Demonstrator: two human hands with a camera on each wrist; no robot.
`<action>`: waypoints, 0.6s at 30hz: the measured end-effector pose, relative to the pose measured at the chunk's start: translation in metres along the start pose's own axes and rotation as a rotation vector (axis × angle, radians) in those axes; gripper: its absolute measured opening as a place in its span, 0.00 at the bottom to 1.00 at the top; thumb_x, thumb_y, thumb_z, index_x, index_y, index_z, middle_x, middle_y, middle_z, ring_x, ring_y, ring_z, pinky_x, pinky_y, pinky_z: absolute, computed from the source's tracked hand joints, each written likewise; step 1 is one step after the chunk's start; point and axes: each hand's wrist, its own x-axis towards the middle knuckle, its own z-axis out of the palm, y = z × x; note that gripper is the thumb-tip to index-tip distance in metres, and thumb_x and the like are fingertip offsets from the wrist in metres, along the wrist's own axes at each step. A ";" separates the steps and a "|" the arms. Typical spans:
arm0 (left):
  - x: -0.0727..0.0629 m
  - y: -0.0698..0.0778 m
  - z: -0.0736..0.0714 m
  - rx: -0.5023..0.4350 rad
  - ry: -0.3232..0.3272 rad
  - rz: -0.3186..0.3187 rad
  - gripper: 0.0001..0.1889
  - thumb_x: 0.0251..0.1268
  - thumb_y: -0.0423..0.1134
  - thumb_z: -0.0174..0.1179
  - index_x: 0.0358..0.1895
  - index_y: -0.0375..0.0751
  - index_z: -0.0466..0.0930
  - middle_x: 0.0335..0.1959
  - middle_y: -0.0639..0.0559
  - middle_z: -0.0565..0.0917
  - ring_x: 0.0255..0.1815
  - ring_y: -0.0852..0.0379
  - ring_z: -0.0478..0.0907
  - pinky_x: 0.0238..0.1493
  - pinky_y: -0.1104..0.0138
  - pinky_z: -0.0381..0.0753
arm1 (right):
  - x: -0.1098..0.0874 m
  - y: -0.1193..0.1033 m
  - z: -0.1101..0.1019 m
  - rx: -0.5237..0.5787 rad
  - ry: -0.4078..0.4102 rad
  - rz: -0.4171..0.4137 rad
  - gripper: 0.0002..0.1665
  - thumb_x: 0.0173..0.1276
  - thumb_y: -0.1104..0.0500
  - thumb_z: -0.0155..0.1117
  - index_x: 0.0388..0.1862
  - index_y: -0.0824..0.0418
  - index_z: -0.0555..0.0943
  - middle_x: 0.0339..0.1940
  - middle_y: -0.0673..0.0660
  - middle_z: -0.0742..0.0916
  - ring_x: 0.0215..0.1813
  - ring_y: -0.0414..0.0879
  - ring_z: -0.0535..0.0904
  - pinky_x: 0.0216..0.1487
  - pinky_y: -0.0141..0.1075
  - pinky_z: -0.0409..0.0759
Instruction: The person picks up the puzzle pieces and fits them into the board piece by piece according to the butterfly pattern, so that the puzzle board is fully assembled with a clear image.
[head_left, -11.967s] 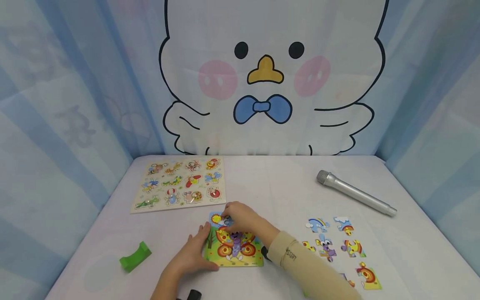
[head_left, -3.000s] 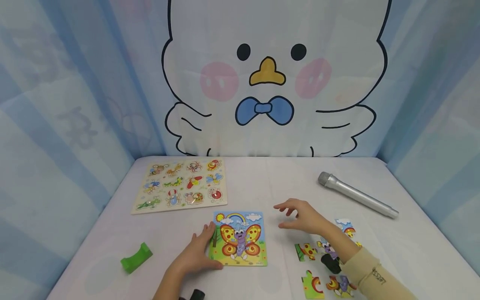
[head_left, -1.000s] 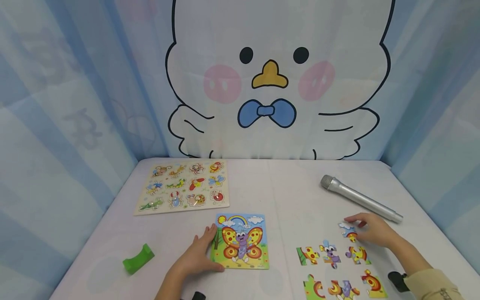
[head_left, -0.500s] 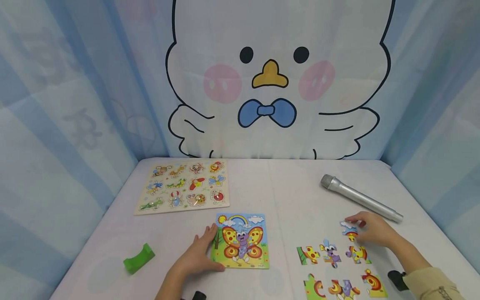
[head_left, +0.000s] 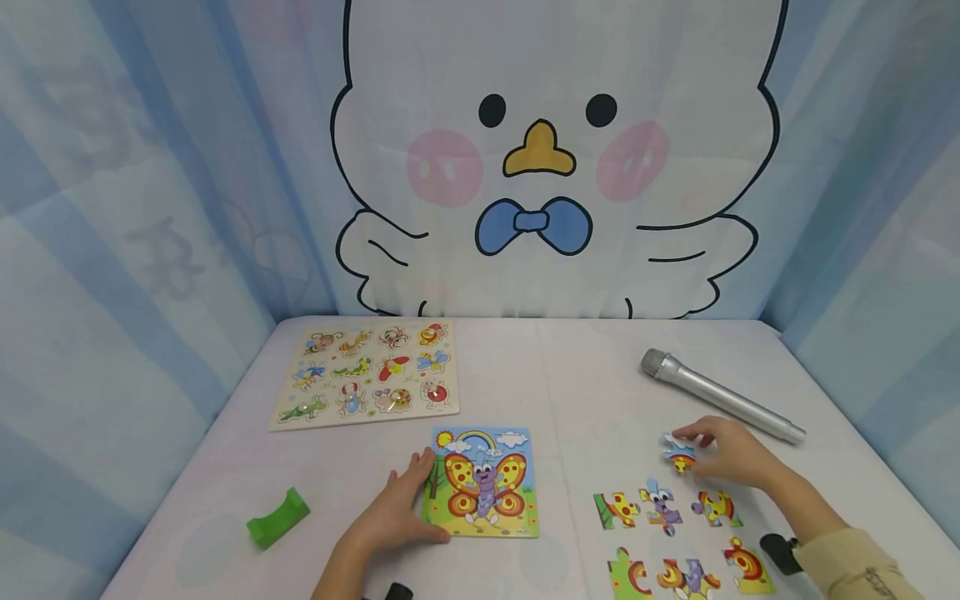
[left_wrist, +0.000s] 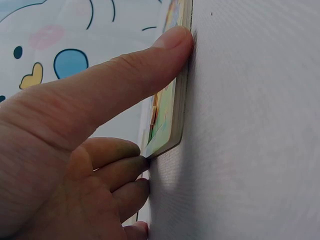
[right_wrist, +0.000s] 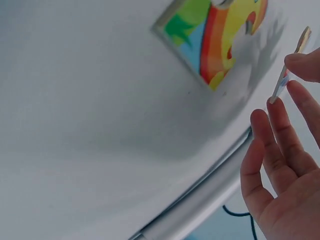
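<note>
A square butterfly puzzle (head_left: pixel 486 487) lies on the table in front of me. At its left side rests my left hand (head_left: pixel 386 512), fingers along the left edge and the straight thumb by the near edge; the left wrist view shows the thumb against the board's side (left_wrist: pixel 175 100). My right hand (head_left: pixel 731 450) pinches a jigsaw piece (head_left: pixel 678 454) with cloud and red-yellow wing on it. Edge-on in the right wrist view, that piece (right_wrist: pixel 280 82) is between thumb and fingertips, off the table. Several loose butterfly pieces (head_left: pixel 660 507) lie in two rows just nearer.
A wooden insect board (head_left: pixel 367 375) lies at the back left. The silver microphone (head_left: pixel 720 396) lies slanting behind my right hand. A green curved block (head_left: pixel 278 518) sits at the left. Curtains close off the back and sides of the white table (head_left: pixel 585 392).
Since 12 s ago my right hand has left the butterfly puzzle, and the loose rainbow piece is gone from the right. It has since taken the cloud piece and moved it left. My left hand stays.
</note>
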 end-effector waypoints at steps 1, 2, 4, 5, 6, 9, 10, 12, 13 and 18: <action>0.000 0.000 0.000 0.000 0.000 0.000 0.60 0.29 0.46 0.77 0.69 0.30 0.50 0.70 0.35 0.51 0.71 0.39 0.44 0.68 0.45 0.35 | 0.001 -0.003 0.000 0.008 0.003 -0.009 0.26 0.42 0.64 0.73 0.45 0.63 0.81 0.38 0.56 0.81 0.39 0.50 0.74 0.35 0.39 0.76; 0.000 0.000 0.000 0.001 0.000 0.001 0.60 0.29 0.46 0.77 0.69 0.30 0.50 0.70 0.35 0.51 0.71 0.39 0.44 0.68 0.45 0.36 | 0.002 -0.006 0.001 0.016 0.006 -0.017 0.25 0.43 0.64 0.73 0.45 0.63 0.82 0.38 0.55 0.81 0.39 0.49 0.74 0.35 0.39 0.76; 0.000 0.000 0.000 0.000 0.001 0.000 0.60 0.29 0.46 0.77 0.69 0.30 0.50 0.70 0.35 0.51 0.71 0.39 0.44 0.68 0.45 0.36 | 0.005 -0.012 0.001 0.032 0.009 -0.036 0.25 0.43 0.64 0.73 0.45 0.62 0.82 0.38 0.55 0.81 0.39 0.49 0.74 0.35 0.39 0.77; 0.000 0.001 0.000 -0.001 0.001 -0.001 0.60 0.29 0.46 0.77 0.69 0.30 0.50 0.70 0.35 0.51 0.71 0.39 0.44 0.68 0.45 0.36 | 0.006 -0.015 0.001 0.036 0.009 -0.050 0.24 0.44 0.64 0.73 0.45 0.62 0.82 0.38 0.55 0.81 0.39 0.49 0.74 0.35 0.38 0.77; 0.000 0.001 0.000 -0.001 0.002 -0.002 0.60 0.29 0.46 0.77 0.69 0.30 0.50 0.70 0.35 0.51 0.71 0.39 0.44 0.68 0.45 0.36 | 0.008 -0.018 0.002 0.040 0.009 -0.065 0.24 0.44 0.63 0.73 0.45 0.62 0.82 0.38 0.54 0.81 0.39 0.48 0.74 0.34 0.38 0.77; 0.000 0.002 0.000 -0.003 0.002 -0.005 0.60 0.29 0.45 0.77 0.69 0.30 0.50 0.70 0.35 0.51 0.71 0.39 0.44 0.68 0.45 0.36 | 0.013 -0.027 0.003 0.054 0.006 -0.103 0.24 0.44 0.62 0.73 0.45 0.61 0.82 0.37 0.53 0.81 0.38 0.47 0.73 0.34 0.37 0.77; 0.000 0.002 0.000 -0.003 0.002 -0.006 0.60 0.29 0.45 0.77 0.69 0.30 0.50 0.70 0.35 0.51 0.71 0.39 0.44 0.68 0.45 0.36 | 0.014 -0.029 0.004 0.060 0.005 -0.110 0.24 0.45 0.62 0.74 0.45 0.61 0.82 0.37 0.52 0.81 0.38 0.47 0.73 0.34 0.37 0.77; 0.000 0.002 -0.001 -0.003 0.003 -0.006 0.60 0.29 0.45 0.77 0.69 0.30 0.50 0.70 0.35 0.52 0.71 0.39 0.44 0.68 0.45 0.36 | 0.018 -0.035 0.006 0.072 -0.004 -0.122 0.24 0.45 0.62 0.73 0.46 0.61 0.82 0.37 0.51 0.81 0.39 0.47 0.73 0.34 0.37 0.76; -0.001 0.002 -0.001 -0.002 0.003 -0.006 0.60 0.29 0.45 0.77 0.69 0.30 0.50 0.70 0.35 0.52 0.71 0.39 0.44 0.68 0.45 0.36 | 0.019 -0.038 0.007 0.079 -0.010 -0.124 0.25 0.45 0.62 0.73 0.46 0.61 0.82 0.38 0.51 0.81 0.39 0.47 0.73 0.34 0.36 0.75; -0.001 0.002 -0.001 -0.001 0.004 0.001 0.59 0.29 0.45 0.77 0.69 0.29 0.50 0.70 0.35 0.51 0.71 0.39 0.44 0.68 0.45 0.36 | 0.027 -0.053 0.012 0.107 -0.034 -0.137 0.25 0.45 0.62 0.72 0.47 0.59 0.81 0.38 0.50 0.81 0.39 0.46 0.73 0.33 0.34 0.74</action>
